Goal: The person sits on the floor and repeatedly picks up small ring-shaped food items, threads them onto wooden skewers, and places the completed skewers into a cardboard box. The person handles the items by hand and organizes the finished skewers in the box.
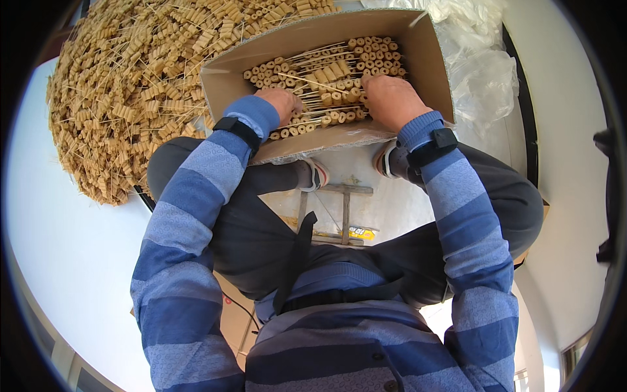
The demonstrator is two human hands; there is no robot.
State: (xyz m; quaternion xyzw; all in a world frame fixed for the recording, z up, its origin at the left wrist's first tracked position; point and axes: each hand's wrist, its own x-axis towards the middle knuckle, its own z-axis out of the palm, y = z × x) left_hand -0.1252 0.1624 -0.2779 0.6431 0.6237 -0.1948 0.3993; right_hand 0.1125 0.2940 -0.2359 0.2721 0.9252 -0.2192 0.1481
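Observation:
An open cardboard box (228, 91) stands in front of me, holding rows of skewers (379, 55): tan, ring-shaped pieces threaded on thin wooden sticks. Inside its near left part, my left hand (281, 104) is closed, its fingertips curled at the skewers. My right hand (394, 102) bends over the right side of the rows, fingers closed against skewer ends; the fingertips are partly hidden. Between the two hands lie several skewers, with one loose stick (313, 83) slanting across the top.
A large heap of similar skewers (130, 98) rises left of the box, on a white surface. Clear plastic sheeting (480, 78) lies to the right. Below the box are a small wooden frame (346, 215) and a yellow packet (361, 233), between my legs.

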